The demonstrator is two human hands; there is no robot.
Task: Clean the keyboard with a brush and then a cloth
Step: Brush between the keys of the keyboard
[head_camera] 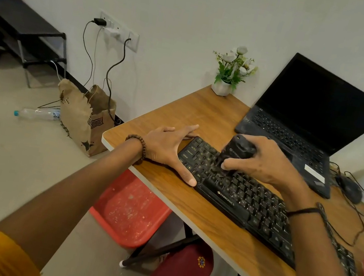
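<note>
A black brush [234, 153] is gripped in the right hand [266, 163], bristles pressed onto the left-side keys of the keyboard [250, 198] — the left hand [169, 150] is laid flat, fingers spread, against its left end. The keyboard is set on a wooden desk [204, 115] — laptop [313, 117] just behind, mouse [349, 189] off to the right

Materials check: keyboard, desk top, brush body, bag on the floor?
keyboard: matte black plastic by the look; moulded keys, printed legends.
desk top: wood grain, likely laminate; white edge band.
brush: black, probably plastic; blurred, so unsure.
bag: brown paper; creased, ragged rim.
</note>
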